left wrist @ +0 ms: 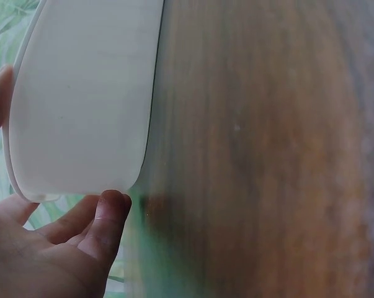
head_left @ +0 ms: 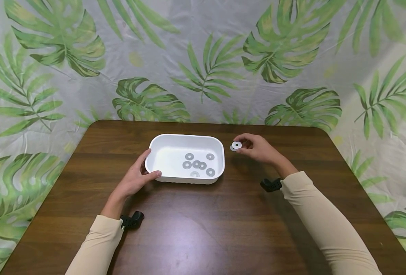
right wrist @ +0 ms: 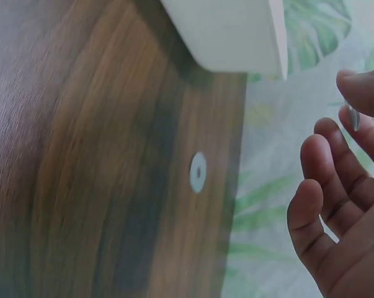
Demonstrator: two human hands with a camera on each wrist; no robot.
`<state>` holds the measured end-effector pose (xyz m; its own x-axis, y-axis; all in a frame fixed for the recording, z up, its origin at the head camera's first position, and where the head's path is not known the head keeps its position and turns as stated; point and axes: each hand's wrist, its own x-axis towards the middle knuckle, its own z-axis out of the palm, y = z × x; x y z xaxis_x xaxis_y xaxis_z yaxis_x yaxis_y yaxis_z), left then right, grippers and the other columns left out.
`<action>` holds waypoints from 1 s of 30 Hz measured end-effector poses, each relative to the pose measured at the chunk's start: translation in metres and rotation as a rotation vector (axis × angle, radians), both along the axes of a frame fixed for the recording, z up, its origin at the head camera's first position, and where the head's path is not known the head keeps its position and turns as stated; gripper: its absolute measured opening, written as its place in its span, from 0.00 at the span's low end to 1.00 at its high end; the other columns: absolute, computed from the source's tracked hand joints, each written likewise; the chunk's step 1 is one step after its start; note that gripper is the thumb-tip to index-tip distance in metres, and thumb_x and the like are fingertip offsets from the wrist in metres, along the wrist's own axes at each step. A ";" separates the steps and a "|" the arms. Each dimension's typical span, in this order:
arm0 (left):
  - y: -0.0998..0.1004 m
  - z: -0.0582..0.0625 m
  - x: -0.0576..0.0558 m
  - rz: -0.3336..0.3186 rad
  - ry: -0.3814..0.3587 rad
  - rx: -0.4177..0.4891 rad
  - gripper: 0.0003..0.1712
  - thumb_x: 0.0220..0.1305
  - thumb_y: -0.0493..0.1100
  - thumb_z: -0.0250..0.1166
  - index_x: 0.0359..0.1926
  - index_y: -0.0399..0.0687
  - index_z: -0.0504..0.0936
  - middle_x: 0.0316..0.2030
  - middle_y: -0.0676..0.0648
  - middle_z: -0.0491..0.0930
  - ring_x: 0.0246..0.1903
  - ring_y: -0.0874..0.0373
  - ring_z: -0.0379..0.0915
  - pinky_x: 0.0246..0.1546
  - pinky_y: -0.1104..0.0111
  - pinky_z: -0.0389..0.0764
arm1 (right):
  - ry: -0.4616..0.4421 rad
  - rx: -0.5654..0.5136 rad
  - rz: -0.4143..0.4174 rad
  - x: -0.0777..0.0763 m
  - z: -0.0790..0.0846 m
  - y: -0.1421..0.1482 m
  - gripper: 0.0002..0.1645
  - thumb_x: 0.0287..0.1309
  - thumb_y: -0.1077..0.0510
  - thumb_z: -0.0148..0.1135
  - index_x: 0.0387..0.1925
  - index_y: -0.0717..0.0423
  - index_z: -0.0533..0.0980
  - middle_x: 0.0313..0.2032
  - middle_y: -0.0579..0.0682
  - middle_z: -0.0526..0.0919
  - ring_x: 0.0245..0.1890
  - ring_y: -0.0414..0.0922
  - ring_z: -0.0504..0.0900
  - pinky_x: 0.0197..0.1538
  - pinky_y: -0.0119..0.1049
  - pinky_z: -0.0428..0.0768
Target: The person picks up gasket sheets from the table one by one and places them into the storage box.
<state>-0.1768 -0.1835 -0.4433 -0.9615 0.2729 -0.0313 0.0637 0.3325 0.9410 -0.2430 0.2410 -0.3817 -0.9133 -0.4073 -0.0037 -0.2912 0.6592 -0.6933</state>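
A white rectangular tub [head_left: 182, 180] sits on the table, tilted a little toward the camera, with several flat metal washers [head_left: 210, 172] on the right side of its floor. My left hand [head_left: 134, 178] grips the tub's left end, thumb over the near rim and fingers around the outside. To the right of the tub, my right hand [head_left: 257, 148] pinches a washer [head_left: 234, 144] between thumb and fingertips, above the tabletop. Another washer [right wrist: 195, 184] lies flat on the wood below that hand; in the head view the held one partly covers it.
The dark brown wooden table [head_left: 196, 221] has rounded far corners. Behind it hangs a pale curtain [head_left: 216, 23] with green leaf prints. A black wrist camera [head_left: 133, 220] is strapped to the left wrist, and another black camera [head_left: 270, 185] to the right.
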 end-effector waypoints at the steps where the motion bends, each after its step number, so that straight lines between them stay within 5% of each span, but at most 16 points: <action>1: 0.000 0.000 0.000 0.002 0.002 0.000 0.52 0.64 0.39 0.66 0.79 0.43 0.43 0.68 0.28 0.63 0.61 0.39 0.68 0.47 0.83 0.70 | 0.003 -0.004 0.005 0.001 0.002 -0.002 0.22 0.62 0.60 0.66 0.58 0.58 0.76 0.47 0.59 0.82 0.42 0.51 0.81 0.42 0.38 0.78; 10: 0.001 0.000 0.000 0.009 0.007 -0.007 0.53 0.64 0.39 0.67 0.79 0.42 0.43 0.69 0.29 0.62 0.61 0.39 0.68 0.47 0.83 0.70 | 0.059 -0.043 0.090 0.007 0.006 -0.023 0.24 0.61 0.59 0.67 0.58 0.59 0.76 0.49 0.57 0.82 0.41 0.48 0.81 0.48 0.44 0.79; 18: 0.001 0.001 0.001 0.007 0.003 -0.009 0.53 0.64 0.39 0.67 0.79 0.43 0.42 0.70 0.30 0.59 0.62 0.38 0.68 0.46 0.83 0.70 | 0.108 -0.050 0.140 0.009 0.002 -0.039 0.23 0.59 0.61 0.69 0.56 0.59 0.77 0.41 0.56 0.82 0.36 0.43 0.79 0.44 0.43 0.78; 30: 0.002 0.000 0.001 0.006 -0.003 0.013 0.53 0.64 0.39 0.66 0.79 0.41 0.41 0.70 0.28 0.60 0.62 0.38 0.68 0.46 0.83 0.70 | 0.126 -0.056 0.192 0.010 -0.008 -0.052 0.22 0.58 0.59 0.70 0.55 0.58 0.79 0.44 0.55 0.82 0.32 0.42 0.75 0.40 0.35 0.75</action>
<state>-0.1763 -0.1817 -0.4430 -0.9631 0.2673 -0.0312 0.0585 0.3210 0.9453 -0.2329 0.1886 -0.3898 -0.8107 -0.5701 0.1331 -0.4945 0.5451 -0.6770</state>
